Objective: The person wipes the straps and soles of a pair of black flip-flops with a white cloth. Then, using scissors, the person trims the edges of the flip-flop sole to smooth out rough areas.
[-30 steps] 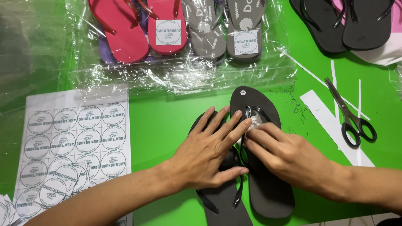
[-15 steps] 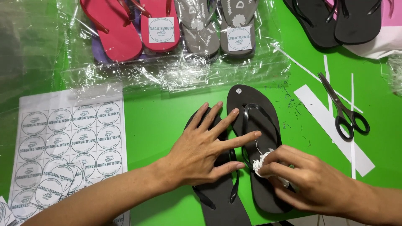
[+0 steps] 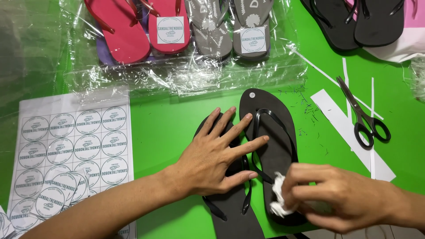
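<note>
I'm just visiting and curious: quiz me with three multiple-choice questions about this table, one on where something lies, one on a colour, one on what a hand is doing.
1. Where do the scissors lie?
A. right of the black flip-flops
B. on the sticker sheet
C. inside the plastic wrap

2. What colour is the table?
A. white
B. green
C. blue

3. What is the right hand doing?
A. resting empty
B. holding scissors
C. pressing a white wad on a flip-flop

Answers:
1 A, they rest on paper strips to the right.
2 B, bright green shows around everything.
3 C, its fingers pinch the white wad against the black flip-flop, while the left hand lies flat.
</note>
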